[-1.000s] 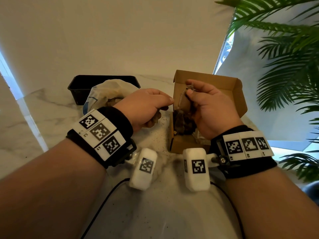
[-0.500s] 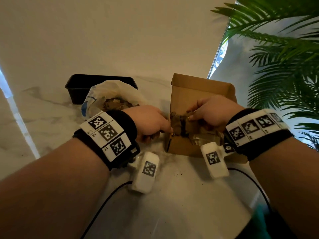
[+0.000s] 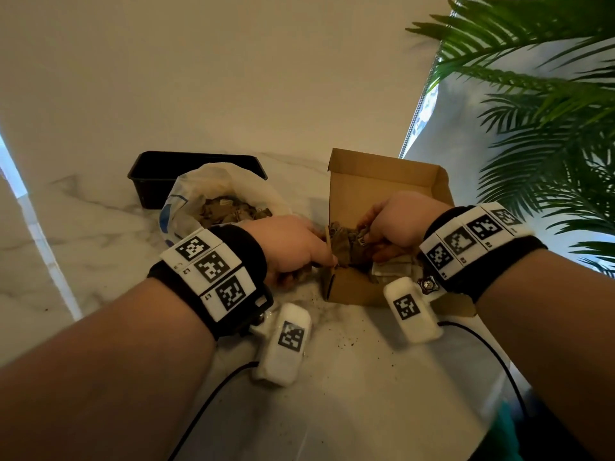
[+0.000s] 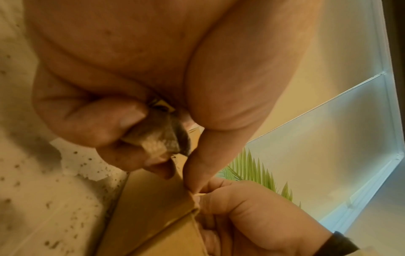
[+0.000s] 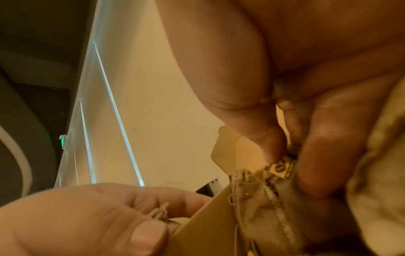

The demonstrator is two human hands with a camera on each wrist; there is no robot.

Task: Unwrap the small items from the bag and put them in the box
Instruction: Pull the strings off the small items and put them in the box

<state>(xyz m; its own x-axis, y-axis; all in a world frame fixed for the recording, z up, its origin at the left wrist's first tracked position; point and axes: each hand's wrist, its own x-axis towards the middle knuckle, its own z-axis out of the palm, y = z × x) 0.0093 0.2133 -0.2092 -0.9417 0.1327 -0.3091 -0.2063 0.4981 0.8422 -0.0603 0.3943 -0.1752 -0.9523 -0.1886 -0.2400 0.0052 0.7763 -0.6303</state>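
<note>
**A:** Where did the thing lie from your hands at that moment?

**B:** Your right hand was inside the cardboard box, thumb and fingers pinched on a small brown pouch near its tagged end. The pouch sat against the box's left wall, so it was directly under your right fingertips and needed only a release, as I judge it.

**A:** And the left?

**B:** Your left hand was just outside that same wall, on the table side, fingers curled around a brown scrap (wrapper or another small item, I couldn't tell which). The tip of your left thumb touched the wall's top edge, close to your right fingers.

**A:** So which hand was nearer the next item?

**B:** The left. The white bag lay open behind and to the left of your left hand, beside the black tray, with brown pieces showing in its mouth. The box was to the right of the bag, so the coming move probably ran left to right across the marble table: left hand back to the bag, right hand waiting at the box.
</note>
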